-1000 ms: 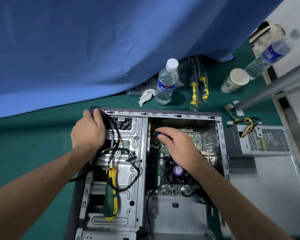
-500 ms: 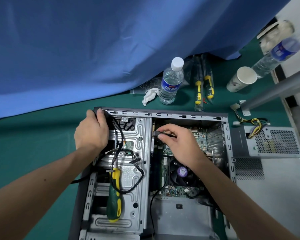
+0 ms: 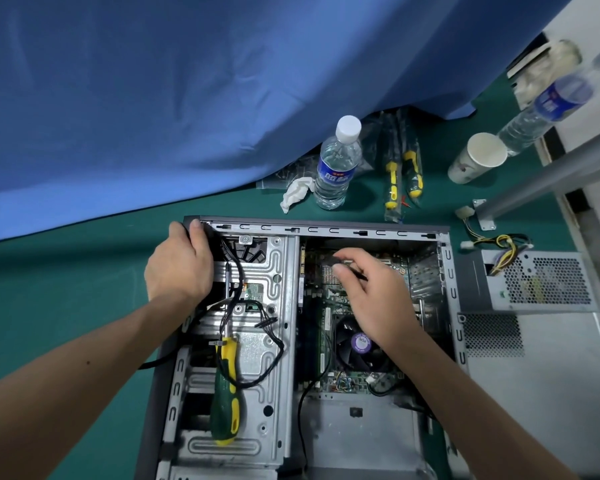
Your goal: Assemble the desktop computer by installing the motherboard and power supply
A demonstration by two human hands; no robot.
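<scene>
Cables and a screwdriver lie over the drive cage at 7 o'clock from your right hand. Your left hand grips the case corner. Your right hand pinches a small black connector above the motherboard. The power supply sits outside at 3 o'clock.

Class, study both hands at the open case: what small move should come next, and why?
Probably lower the small black part pinched in the right hand onto the motherboard beneath, while the left hand grips the case corner; the power supply lies outside.
</scene>
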